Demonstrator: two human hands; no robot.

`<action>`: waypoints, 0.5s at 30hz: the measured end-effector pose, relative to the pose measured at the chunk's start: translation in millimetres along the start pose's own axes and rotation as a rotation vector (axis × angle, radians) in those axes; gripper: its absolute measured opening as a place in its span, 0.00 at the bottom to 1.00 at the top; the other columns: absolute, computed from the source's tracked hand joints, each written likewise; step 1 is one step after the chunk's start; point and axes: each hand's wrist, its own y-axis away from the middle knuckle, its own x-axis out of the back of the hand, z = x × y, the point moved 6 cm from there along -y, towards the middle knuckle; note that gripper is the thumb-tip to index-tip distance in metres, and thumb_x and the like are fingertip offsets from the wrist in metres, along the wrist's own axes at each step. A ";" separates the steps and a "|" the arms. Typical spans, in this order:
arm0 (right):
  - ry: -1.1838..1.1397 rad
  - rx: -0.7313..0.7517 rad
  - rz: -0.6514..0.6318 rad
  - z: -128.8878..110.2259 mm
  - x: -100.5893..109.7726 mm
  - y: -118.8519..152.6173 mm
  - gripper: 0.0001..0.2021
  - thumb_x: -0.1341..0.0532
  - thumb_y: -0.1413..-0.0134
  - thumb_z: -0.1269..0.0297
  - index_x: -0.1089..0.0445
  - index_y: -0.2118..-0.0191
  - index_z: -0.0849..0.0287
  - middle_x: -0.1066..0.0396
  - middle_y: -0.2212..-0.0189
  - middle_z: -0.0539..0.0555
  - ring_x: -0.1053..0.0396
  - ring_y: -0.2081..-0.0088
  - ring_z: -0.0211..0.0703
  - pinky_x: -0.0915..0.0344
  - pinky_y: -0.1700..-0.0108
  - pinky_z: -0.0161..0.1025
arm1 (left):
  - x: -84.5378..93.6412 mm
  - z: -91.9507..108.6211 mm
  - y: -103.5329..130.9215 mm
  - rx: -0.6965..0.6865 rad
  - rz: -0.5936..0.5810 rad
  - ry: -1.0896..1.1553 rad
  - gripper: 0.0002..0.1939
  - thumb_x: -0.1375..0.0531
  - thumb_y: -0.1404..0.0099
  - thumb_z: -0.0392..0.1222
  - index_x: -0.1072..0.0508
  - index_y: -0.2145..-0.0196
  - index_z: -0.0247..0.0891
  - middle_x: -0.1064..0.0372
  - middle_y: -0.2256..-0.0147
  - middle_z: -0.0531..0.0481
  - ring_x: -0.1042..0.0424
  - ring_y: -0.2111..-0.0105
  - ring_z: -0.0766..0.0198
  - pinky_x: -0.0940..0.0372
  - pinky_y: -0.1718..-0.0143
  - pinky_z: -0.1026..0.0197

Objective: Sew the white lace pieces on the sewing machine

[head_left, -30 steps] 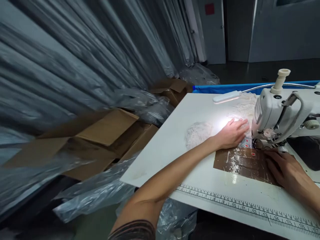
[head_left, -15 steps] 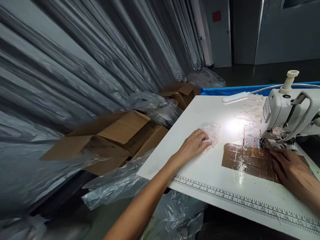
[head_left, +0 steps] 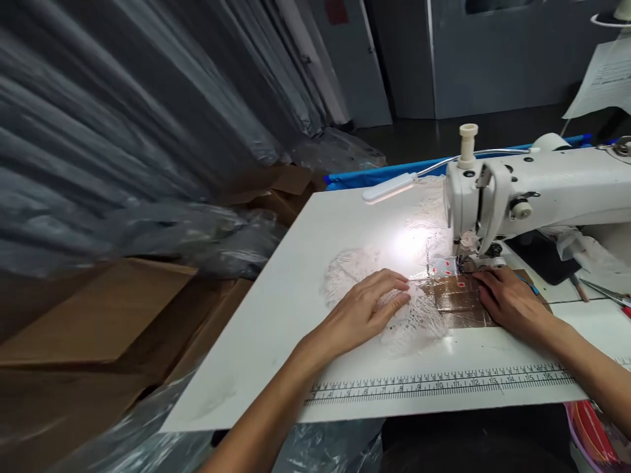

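Pale lace [head_left: 419, 315] lies in a loose heap on the white table, left of the sewing machine [head_left: 542, 190]. My left hand [head_left: 367, 305] rests on this lace, fingers slightly curled, thumb apart from the others; whether it pinches any lace is unclear. A brown taped plate [head_left: 463, 302] lies in front of the needle area. On its right part, close beside the presser foot, my right hand [head_left: 510, 299] lies with its fingers extended. More lace [head_left: 428, 203] spreads behind the needle area under a bright lamp [head_left: 389, 188].
A printed ruler [head_left: 444, 386] runs along the table's front edge. Scissors [head_left: 608, 293] lie at the right beside a dark pad [head_left: 542, 256]. Open cardboard boxes [head_left: 98, 309] and clear plastic bags stand left of the table. A paper sheet [head_left: 601, 79] hangs at the upper right.
The view has turned right, showing more of the machine. My left hand has moved right, nearer the brown plate, and the lace by it is spread wider. My right hand stays beside the presser foot.
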 end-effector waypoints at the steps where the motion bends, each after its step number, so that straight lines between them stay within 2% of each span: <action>1: -0.011 -0.006 -0.010 -1.4 2.1 -0.6 0.19 0.54 0.34 0.66 0.29 0.49 0.65 0.29 0.59 0.64 0.29 0.59 0.50 0.28 0.57 0.47 | -5.0 -2.8 -4.4 0.015 0.003 -0.044 0.14 0.50 0.26 0.49 0.29 0.56 0.41 0.29 0.53 0.46 0.29 0.55 0.59 0.32 0.54 0.55; 4: -0.036 -0.023 -0.015 -4.0 6.5 -1.1 0.18 0.54 0.35 0.67 0.29 0.51 0.65 0.30 0.59 0.64 0.29 0.59 0.50 0.28 0.57 0.47 | -17.5 -17.7 -14.1 0.069 0.049 -0.161 0.13 0.50 0.27 0.48 0.29 0.58 0.39 0.30 0.55 0.45 0.30 0.56 0.56 0.32 0.56 0.52; 9: -0.021 -0.002 0.002 -3.9 4.8 -0.1 0.18 0.53 0.35 0.68 0.29 0.51 0.64 0.29 0.59 0.63 0.29 0.58 0.52 0.28 0.57 0.48 | -25.2 -30.7 -14.4 0.116 0.148 -0.171 0.09 0.44 0.30 0.42 0.28 0.66 0.38 0.33 0.67 0.51 0.32 0.67 0.62 0.33 0.66 0.59; 12: -0.029 0.007 0.008 -1.7 1.5 1.7 0.19 0.54 0.35 0.67 0.28 0.52 0.64 0.29 0.60 0.64 0.29 0.59 0.53 0.28 0.58 0.49 | -22.7 -24.2 -11.9 0.033 0.231 -0.158 0.08 0.44 0.29 0.39 0.26 0.64 0.38 0.31 0.66 0.50 0.32 0.70 0.66 0.34 0.68 0.62; 15: -0.065 -0.005 0.008 -0.3 -1.3 4.4 0.19 0.53 0.35 0.64 0.26 0.53 0.62 0.28 0.60 0.64 0.27 0.63 0.52 0.27 0.62 0.49 | -24.5 -7.0 -10.9 -0.140 0.296 -0.253 0.10 0.46 0.28 0.36 0.24 0.59 0.38 0.30 0.65 0.48 0.32 0.70 0.67 0.35 0.73 0.64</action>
